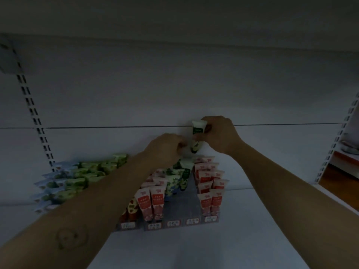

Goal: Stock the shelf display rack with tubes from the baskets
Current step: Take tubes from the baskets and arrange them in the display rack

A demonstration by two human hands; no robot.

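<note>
Tube stocking is proceeding at the centre of the frame. The right hand (219, 134) is gripping a green-and-white tube (197, 133) by its upper, crimped end, with fingers curled round it. It is holding the tube upright, cap down, evidently so that it is matching the standing tubes below. The left hand (167, 148) is sitting just beside the tube's lower end with fingers curled; in this dim light it cannot be told whether they are pinching the cap or merely steadying it. Both hands are hovering above the display rack (191, 200) at lower centre. They are positioned over the rear of a bare grey lane lying between the green tubes (182, 175) and the red tubes (210, 191), and that lane is judged to be the intended slot. Green and blue packets (77, 175) are lying stacked at the left of the frame, apart from the rack. No basket is showing.
</note>
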